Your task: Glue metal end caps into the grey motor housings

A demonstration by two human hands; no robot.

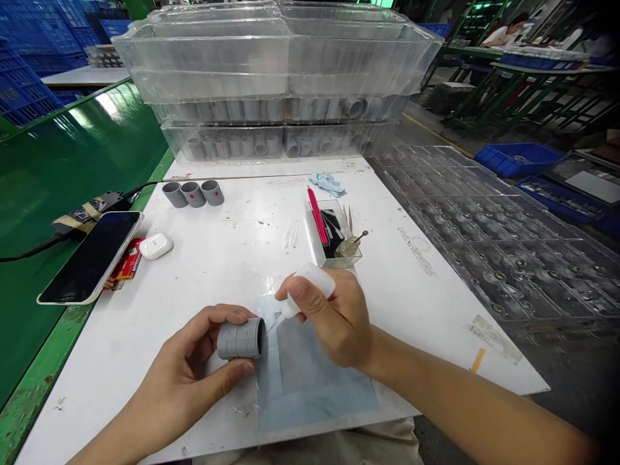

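My left hand [179,381] grips a short grey plastic tube [241,339] between thumb and fingers, with its open end facing right. My right hand [334,316] holds a translucent squeeze bottle [314,281] on its side. The bottle's white nozzle tip [289,307] sits close to the tube's open rim, and I cannot tell whether they touch. Both hands hover over a pale blue sheet [314,394] lying on the white table [232,258].
Three grey tubes [192,194] stand at the table's far side. Nearby are a clear box of tools [334,236], a phone [92,257] and a white earbud case [155,245]. Stacked clear trays [276,84] of tubes stand behind; a clear moulded tray [484,226] lies right.
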